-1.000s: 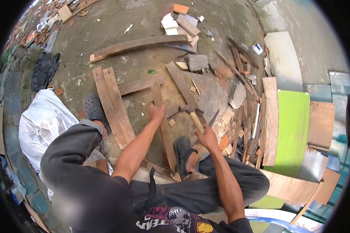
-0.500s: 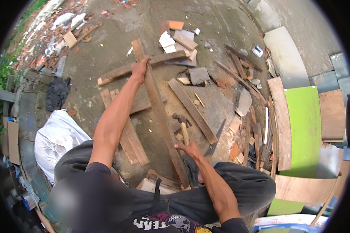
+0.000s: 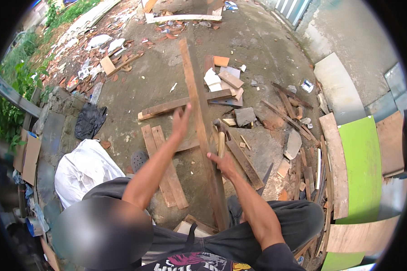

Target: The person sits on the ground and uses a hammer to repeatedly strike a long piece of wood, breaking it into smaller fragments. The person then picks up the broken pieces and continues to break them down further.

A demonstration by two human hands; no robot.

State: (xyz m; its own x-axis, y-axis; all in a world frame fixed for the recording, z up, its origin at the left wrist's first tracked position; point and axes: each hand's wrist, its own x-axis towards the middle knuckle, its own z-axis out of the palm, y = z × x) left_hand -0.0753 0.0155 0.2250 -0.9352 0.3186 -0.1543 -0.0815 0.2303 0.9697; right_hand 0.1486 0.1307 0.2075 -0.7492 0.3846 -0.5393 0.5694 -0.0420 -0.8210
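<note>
A long wooden beam (image 3: 199,108) stands tilted in front of me, its lower end between my legs and its upper end pointing away. My left hand (image 3: 181,121) is beside the beam's left face, its fingers apart and not wrapped round it; whether a fingertip touches the wood I cannot tell. My right hand (image 3: 223,165) is closed round the wooden handle of a hammer (image 3: 221,143), with its thumb against the beam's side. The hammer's head is partly hidden by the beam. Behind the beam, another timber (image 3: 174,105) lies crosswise on the ground.
Two planks (image 3: 165,169) lie left of the beam, and a shorter timber (image 3: 244,162) lies right. A handsaw blade (image 3: 265,177) shows near my right knee. A white sack (image 3: 86,169) sits at left; a green board (image 3: 359,169) lies at right among other panels. Scraps lie farther off.
My left hand has let go of the beam and moved down toward me. The beam stands more upright in view. My right hand keeps the hammer. The view has tilted up.
</note>
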